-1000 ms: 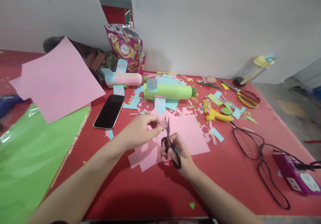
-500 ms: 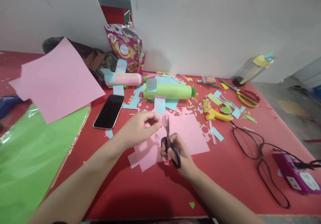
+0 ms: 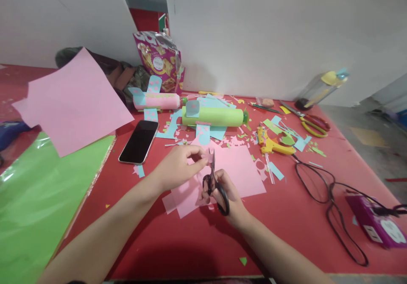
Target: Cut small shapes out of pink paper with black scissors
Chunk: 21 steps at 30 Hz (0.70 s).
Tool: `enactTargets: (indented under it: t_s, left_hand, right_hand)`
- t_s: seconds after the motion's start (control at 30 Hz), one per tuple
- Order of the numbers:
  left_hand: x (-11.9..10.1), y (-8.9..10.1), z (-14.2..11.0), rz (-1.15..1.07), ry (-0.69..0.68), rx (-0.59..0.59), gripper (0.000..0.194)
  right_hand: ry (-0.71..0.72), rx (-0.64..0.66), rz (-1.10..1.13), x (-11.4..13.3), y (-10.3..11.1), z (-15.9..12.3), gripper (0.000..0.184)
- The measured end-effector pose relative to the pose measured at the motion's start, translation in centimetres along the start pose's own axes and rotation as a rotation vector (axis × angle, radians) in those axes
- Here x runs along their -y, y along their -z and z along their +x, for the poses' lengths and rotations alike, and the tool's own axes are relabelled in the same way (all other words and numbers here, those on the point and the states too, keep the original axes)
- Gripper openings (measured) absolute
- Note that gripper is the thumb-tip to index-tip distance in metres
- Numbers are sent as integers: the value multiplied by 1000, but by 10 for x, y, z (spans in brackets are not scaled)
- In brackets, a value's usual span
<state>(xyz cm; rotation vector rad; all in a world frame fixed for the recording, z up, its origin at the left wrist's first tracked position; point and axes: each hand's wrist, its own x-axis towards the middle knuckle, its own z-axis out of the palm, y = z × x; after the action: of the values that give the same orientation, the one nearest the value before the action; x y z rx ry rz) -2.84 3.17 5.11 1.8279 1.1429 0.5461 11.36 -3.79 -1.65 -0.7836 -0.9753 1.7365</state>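
Between the thumb and fingers of my left hand (image 3: pixel 187 163) is a small piece of pink paper, partly hidden by the fingertips. My right hand (image 3: pixel 230 195) grips black-handled scissors (image 3: pixel 222 197), with the blades pointing away from me and touching or close beside that small piece. Under both hands lie overlapping pink paper sheets (image 3: pixel 248 169) on the red table (image 3: pixel 178 250). Just beyond them rests a green paper-wrapped bottle (image 3: pixel 219 117) with blue paper fins. A pink-wrapped bottle (image 3: pixel 162 101) with similar spotted fins lies farther back on the left.
At left are a phone (image 3: pixel 139 142), a large pink sheet (image 3: pixel 76 101) and a green sheet pack (image 3: pixel 38 199). On the right lie a yellow glue gun (image 3: pixel 276 146), red-and-yellow scissors (image 3: pixel 313 123), a purple power strip (image 3: pixel 375 222) and a clear bottle (image 3: pixel 318 91). Paper scraps are scattered about.
My left hand has shifted slightly right, bringing the pinched pink paper closer to the scissor blades. My right hand has stayed nearly in place, still holding the scissors.
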Motion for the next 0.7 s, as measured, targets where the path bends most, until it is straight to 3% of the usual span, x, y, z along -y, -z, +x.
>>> enactTargets:
  t_s: [0.7]
  left_hand:
    - [-1,12,-2,97,62,65,18]
  right_hand:
    - [-70,-4,34,2,-3,1,34]
